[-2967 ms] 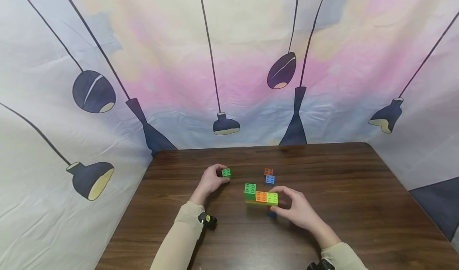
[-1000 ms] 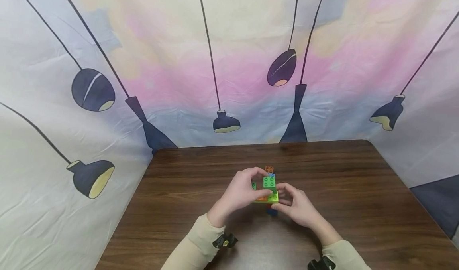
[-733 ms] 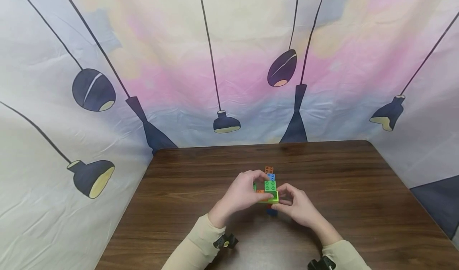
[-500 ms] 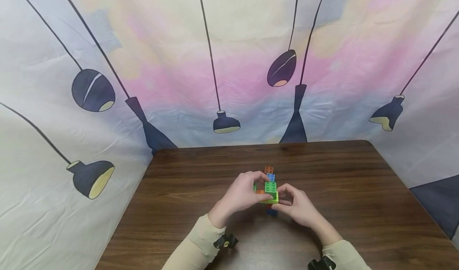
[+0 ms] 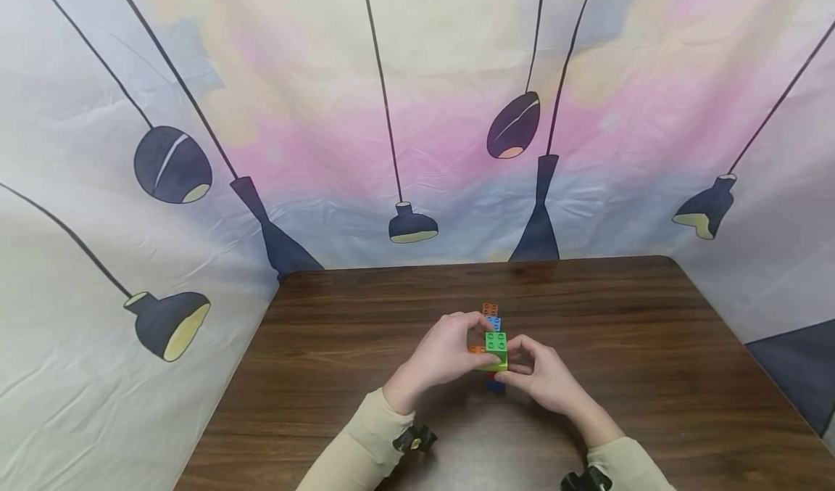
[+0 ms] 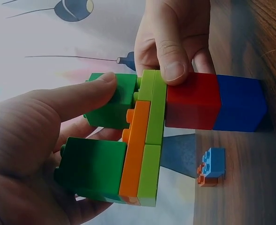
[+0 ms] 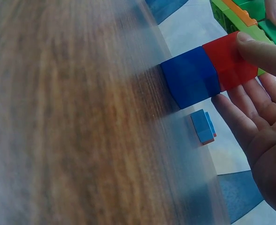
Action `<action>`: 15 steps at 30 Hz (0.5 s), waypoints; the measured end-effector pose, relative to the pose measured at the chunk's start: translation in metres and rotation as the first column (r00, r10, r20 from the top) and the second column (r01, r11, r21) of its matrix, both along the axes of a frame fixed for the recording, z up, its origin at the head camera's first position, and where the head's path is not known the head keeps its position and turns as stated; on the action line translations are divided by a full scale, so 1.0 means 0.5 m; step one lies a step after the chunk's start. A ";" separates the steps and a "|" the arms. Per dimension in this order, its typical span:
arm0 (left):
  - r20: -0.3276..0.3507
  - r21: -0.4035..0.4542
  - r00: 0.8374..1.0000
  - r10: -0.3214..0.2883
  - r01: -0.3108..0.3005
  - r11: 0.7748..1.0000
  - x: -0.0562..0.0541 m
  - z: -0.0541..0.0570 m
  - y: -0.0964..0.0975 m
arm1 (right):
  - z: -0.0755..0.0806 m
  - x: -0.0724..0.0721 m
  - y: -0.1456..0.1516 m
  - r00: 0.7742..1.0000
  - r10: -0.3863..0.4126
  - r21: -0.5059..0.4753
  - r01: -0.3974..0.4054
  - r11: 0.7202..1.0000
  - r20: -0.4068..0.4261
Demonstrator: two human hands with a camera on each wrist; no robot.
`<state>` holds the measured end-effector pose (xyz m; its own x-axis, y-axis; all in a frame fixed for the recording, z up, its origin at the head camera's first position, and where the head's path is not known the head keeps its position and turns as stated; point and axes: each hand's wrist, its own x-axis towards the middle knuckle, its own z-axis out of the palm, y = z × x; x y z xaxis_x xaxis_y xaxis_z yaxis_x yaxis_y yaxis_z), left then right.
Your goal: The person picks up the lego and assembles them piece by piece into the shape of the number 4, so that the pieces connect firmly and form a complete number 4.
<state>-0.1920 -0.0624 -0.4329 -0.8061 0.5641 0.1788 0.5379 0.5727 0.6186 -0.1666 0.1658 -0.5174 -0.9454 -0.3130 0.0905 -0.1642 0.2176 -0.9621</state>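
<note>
My left hand (image 5: 435, 357) pinches a green toy brick (image 5: 496, 341) at the right end of a brick build. In the left wrist view, studs show between that green brick (image 6: 121, 93) and the lime piece (image 6: 154, 108). A second green brick (image 6: 93, 166) sits on the orange piece (image 6: 137, 150), close to the left palm. Below the lime layer come a red brick (image 6: 192, 101) and a blue brick (image 6: 240, 103), the blue one lowest. From the right side, my right hand (image 5: 544, 378) grips the build, its thumb on the red brick (image 7: 227, 61).
Behind the build, a small light-blue brick (image 6: 216, 161) and an orange brick (image 5: 490, 309) are joined together on the brown wooden table (image 5: 620, 317). A cloth printed with lamps (image 5: 417, 135) hangs past the table's far edge.
The left hand has brought the green brick from the left side to the build's right end. Over the last second it has lowered slightly. My right hand has barely moved.
</note>
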 end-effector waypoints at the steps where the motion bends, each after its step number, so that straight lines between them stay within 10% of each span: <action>1: -0.004 -0.008 1.000 -0.001 0.001 1.000 0.000 -0.001 0.001 | 0.000 0.000 0.000 1.000 -0.001 0.001 0.001 1.000 -0.002; 15: -0.092 -0.085 0.995 -0.025 0.017 0.996 -0.002 0.002 0.009 | -0.005 -0.003 0.001 1.000 -0.001 0.010 0.001 1.000 -0.002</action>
<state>-0.1929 -0.0579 -0.4319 -0.7760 0.5970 0.2032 0.6032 0.6086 0.5155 -0.1681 0.1664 -0.5201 -0.9457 -0.3127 0.0890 -0.1654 0.2271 -0.9597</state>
